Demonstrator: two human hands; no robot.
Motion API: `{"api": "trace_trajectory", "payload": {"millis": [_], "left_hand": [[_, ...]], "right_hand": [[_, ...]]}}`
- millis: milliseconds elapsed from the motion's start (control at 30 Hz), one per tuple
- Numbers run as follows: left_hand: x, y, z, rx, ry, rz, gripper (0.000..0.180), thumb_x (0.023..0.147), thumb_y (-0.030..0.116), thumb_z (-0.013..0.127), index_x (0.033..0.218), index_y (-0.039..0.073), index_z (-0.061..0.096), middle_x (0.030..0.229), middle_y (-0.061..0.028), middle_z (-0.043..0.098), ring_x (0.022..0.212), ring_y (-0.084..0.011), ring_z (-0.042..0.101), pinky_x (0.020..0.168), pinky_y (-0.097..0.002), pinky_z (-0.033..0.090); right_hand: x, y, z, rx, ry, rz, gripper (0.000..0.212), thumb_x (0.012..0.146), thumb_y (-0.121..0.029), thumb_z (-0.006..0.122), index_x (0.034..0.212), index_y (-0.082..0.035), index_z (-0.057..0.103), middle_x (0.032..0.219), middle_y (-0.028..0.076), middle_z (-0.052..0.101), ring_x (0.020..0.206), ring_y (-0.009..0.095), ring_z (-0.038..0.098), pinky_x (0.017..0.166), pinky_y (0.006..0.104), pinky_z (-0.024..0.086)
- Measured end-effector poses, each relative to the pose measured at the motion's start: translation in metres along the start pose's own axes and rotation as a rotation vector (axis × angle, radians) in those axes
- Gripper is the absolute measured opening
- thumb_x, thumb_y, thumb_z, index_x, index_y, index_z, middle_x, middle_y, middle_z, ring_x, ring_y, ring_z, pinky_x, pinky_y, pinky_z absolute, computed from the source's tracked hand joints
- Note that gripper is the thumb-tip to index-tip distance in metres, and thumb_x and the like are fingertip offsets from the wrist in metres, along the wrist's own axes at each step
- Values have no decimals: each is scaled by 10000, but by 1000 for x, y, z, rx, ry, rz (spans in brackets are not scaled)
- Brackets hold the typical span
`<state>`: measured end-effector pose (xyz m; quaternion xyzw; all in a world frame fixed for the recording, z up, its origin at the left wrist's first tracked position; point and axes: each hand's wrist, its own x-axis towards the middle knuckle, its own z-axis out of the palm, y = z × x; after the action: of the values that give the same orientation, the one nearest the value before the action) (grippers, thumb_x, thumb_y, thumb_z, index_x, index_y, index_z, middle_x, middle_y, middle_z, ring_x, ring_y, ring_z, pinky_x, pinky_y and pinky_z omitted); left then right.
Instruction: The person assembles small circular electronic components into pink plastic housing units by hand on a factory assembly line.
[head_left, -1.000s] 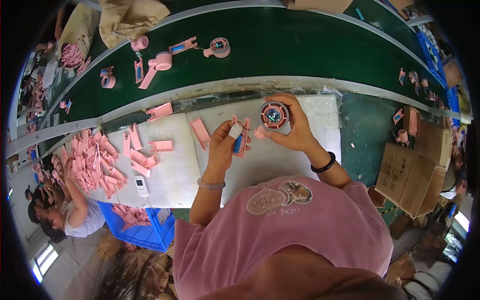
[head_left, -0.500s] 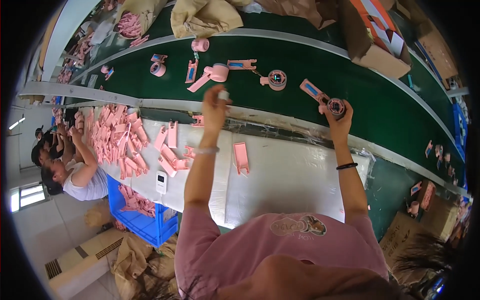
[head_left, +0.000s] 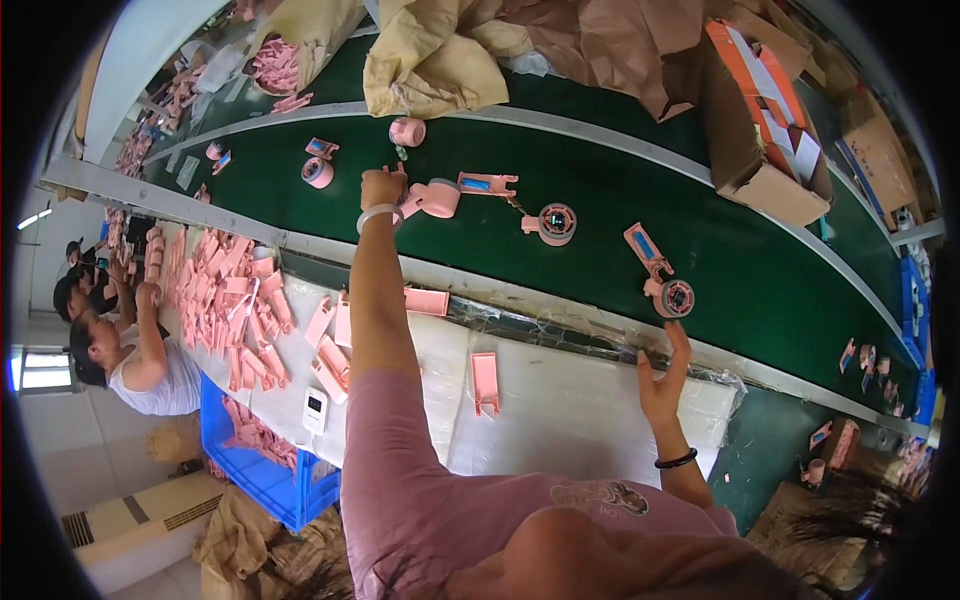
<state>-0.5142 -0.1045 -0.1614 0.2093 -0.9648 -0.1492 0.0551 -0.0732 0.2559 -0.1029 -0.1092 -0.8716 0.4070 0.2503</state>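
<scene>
A wide green conveyor belt (head_left: 600, 150) is seen curving across the upper part of the view, with a white padded worktop (head_left: 580, 420) lying along its near edge. Crumpled brown paper sacks (head_left: 430, 60) and an open cardboard box (head_left: 760, 120) are ranged along the belt's far side. A heap of pink plastic shells (head_left: 225, 300) is spread over the worktop's left end, and a blue crate (head_left: 255, 470) is set below it.

The left hand (head_left: 381, 188) is stretched far out over the belt and is closed in a loose fist; whether anything is gripped in it cannot be told. A pink handheld fan assembly (head_left: 432, 198) is found just beside this hand, to its right, apparently touching the knuckles. Its long axis is laid roughly across the view, the round head away from the hand. The left hand is by far the nearer of the 2.

The right hand (head_left: 662, 375) is held open and empty, fingers spread, at the belt's near edge. A second pink fan assembly (head_left: 662, 272) lies just beyond its fingertips, slanted on the belt.
</scene>
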Motion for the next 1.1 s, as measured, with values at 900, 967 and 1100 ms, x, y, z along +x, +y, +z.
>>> {"api": "trace_trajectory", "payload": {"millis": [900,967,1100], "left_hand": [[-364,1,-244,-967,-1069,883,376,710,-123,477,1051,23,536,1015,-70,555,956,-156,582,827,-293,490],[-381,-7,-250,-936,-1040,925,356,698,-92,510,1032,27,551,1011,-87,581,944,-185,602,817,-302,491],[-397,-12,-268,-579,-938,1128,380,663,-30,553,1035,48,550,977,-84,633,886,-272,624,770,-312,486]], "right_hand": [[-7,-141,-22,136,-398,-404,447,818,-191,650,1188,10,498,1221,191,517,1160,357,459,1026,421,315],[-10,-125,-37,245,-618,-302,349,835,-172,637,1111,11,526,1097,157,575,1059,308,524,984,396,357],[-45,-117,-59,836,-862,237,125,893,-126,576,909,-2,568,764,59,634,753,161,613,896,356,442]]}}
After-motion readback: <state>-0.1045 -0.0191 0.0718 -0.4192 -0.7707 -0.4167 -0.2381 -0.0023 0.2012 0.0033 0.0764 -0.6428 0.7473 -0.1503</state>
